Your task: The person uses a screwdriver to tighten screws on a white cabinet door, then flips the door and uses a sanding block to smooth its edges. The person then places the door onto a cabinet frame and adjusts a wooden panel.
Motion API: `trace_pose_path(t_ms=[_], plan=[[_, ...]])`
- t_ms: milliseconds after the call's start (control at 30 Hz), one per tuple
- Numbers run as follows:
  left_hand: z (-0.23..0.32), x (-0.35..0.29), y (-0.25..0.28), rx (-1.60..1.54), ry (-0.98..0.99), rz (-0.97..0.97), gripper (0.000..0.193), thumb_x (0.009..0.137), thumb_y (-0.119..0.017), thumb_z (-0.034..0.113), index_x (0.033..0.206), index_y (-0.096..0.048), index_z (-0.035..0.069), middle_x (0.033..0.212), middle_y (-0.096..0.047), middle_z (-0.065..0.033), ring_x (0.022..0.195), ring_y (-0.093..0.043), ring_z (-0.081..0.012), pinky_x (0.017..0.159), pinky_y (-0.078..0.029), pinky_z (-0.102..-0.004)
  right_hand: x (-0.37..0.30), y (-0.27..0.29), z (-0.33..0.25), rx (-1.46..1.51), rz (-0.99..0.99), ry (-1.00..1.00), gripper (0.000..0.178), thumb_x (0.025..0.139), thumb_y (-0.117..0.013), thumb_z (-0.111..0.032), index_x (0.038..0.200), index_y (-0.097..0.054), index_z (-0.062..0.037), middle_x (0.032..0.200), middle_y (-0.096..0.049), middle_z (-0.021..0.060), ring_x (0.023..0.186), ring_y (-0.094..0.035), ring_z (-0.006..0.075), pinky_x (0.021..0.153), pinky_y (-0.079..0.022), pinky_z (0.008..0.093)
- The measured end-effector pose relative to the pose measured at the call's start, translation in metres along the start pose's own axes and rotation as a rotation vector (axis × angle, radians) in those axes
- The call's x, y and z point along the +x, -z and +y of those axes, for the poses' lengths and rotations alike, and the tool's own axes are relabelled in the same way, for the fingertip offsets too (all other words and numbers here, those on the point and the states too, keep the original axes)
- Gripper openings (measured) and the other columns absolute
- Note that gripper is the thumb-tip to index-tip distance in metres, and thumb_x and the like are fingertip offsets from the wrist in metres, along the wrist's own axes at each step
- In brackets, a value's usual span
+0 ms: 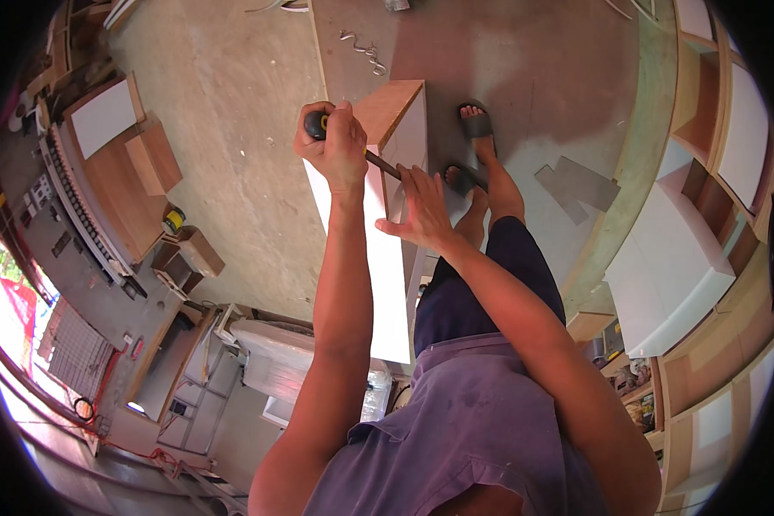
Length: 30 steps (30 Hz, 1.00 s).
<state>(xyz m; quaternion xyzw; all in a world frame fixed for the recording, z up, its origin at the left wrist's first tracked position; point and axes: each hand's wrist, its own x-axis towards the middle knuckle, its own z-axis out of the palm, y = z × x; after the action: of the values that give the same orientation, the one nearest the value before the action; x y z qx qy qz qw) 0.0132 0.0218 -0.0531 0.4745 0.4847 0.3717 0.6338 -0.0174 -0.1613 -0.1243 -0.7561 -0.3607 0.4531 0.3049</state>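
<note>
My left hand [333, 148] is closed around the dark rounded handle, marked with yellow, of what looks like a file [382, 162]. Its narrow metal blade slants to the right and meets the fingertips of my right hand [423, 209]. Those fingers are stretched out, with the thumb spread wide toward the left. Under both hands stands a tall box-like panel piece [390, 301] with a bright white face and a brown wood-toned end. The blade crosses over its edge; my fingers hide the exact contact.
Curled metal-like scraps [363, 53] lie on the floor beyond the box. Flat grey pieces [578, 185] lie right of my feet. White cabinet parts [671, 267] line the right side. Wooden boxes [153, 159] stand at left, and a wrapped stack [271, 354] sits lower left.
</note>
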Motion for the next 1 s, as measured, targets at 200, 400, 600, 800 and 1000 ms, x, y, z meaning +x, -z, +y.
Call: trace_pose_path(t_ms=[200,400,600,800,1000], plan=[[-0.017,0.004,-0.008,0.095,-0.013,-0.026,0.015,0.086,-0.062,-0.003,0.079,-0.050,0.003,0.057,-0.046,-0.0012,0.043,-0.042,-0.0075,0.038,-0.032,-0.0242,0.007,-0.004,0.008,0.022,-0.036,-0.004,0.114,0.065,-0.077,-0.066,0.147,-0.035,0.0020,0.137,-0.045,0.0225,0.136,-0.038,0.0387,0.110,-0.024,0.0660],[-0.036,0.017,-0.012,0.170,0.046,-0.020,0.015,0.086,-0.065,0.000,0.078,-0.052,0.004,0.059,-0.050,-0.0016,0.045,-0.046,-0.0082,0.040,-0.034,-0.0238,0.016,0.000,0.027,0.014,-0.178,-0.008,0.113,0.072,-0.063,-0.079,0.148,-0.034,-0.0007,0.136,-0.048,0.0228,0.132,-0.043,0.0396,0.108,-0.024,0.0669],[0.071,0.022,0.002,-0.076,-0.222,0.131,0.020,0.097,-0.053,0.016,0.080,-0.051,0.006,0.055,-0.053,-0.0087,0.043,-0.049,-0.0175,0.042,-0.042,-0.0303,0.041,0.023,0.027,0.416,0.425,-0.146,0.065,0.092,-0.060,-0.055,0.133,-0.055,-0.0042,0.112,-0.065,0.0146,0.109,-0.060,0.0366,0.093,-0.046,0.0486],[0.140,-0.004,0.077,-0.187,-0.241,0.414,0.057,0.100,-0.044,0.059,0.103,-0.061,0.004,0.094,-0.062,-0.0070,0.082,-0.056,-0.0167,0.083,-0.045,-0.0361,0.056,0.031,-0.052,0.029,0.346,-0.099,0.034,0.091,-0.066,-0.038,0.100,-0.066,-0.0055,0.088,-0.068,0.0105,0.086,-0.067,0.0306,0.074,-0.052,0.0438],[0.142,-0.090,0.171,-0.320,0.029,0.502,0.062,0.095,-0.052,0.062,0.116,-0.063,0.004,0.091,-0.061,-0.0052,0.080,-0.056,-0.0178,0.078,-0.047,-0.0341,0.071,0.050,-0.067,-0.283,0.140,-0.055,0.032,0.091,-0.066,-0.036,0.091,-0.066,-0.0040,0.088,-0.070,0.0175,0.087,-0.069,0.0373,0.074,-0.053,0.0477]])
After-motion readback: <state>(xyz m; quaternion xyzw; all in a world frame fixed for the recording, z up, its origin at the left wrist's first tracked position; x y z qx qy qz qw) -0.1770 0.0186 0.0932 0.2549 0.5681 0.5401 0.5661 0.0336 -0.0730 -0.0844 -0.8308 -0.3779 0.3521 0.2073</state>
